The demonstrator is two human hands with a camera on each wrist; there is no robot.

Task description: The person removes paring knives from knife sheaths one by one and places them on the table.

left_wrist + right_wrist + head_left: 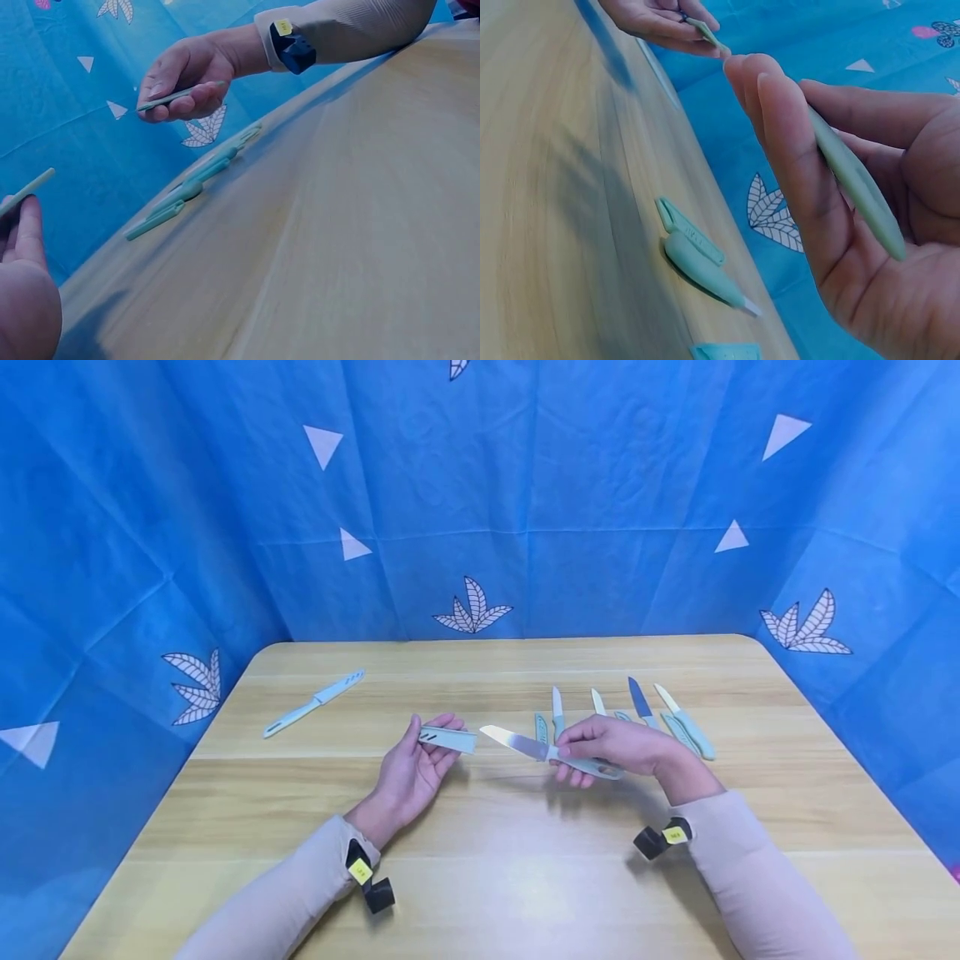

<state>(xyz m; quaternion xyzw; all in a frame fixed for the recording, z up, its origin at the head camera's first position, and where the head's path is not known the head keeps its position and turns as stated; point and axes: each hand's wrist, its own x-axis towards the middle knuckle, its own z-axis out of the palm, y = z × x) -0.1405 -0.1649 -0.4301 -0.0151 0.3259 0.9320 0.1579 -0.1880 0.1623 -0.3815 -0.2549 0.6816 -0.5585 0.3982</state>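
Note:
My right hand (611,745) pinches the pale green handle of a kitchen knife (525,745) between thumb and fingers, above the table. The bare blade points left, toward the left hand. My left hand (412,772), palm up, holds a pale green knife sheath (453,740) across its fingers, with the thumb at the slotted end. The sheath's other end faces the knife tip, a small gap between them. In the right wrist view the knife handle (859,187) lies between the thumb and the fingers; the blade is hidden behind the fingers.
Several bare knives and sheaths lie beyond the right hand, among them a green-handled knife (693,732) and a dark-bladed knife (640,697). A sheathed knife (313,702) lies at the back left of the wooden table (465,885). A blue curtain (600,485) hangs behind the table.

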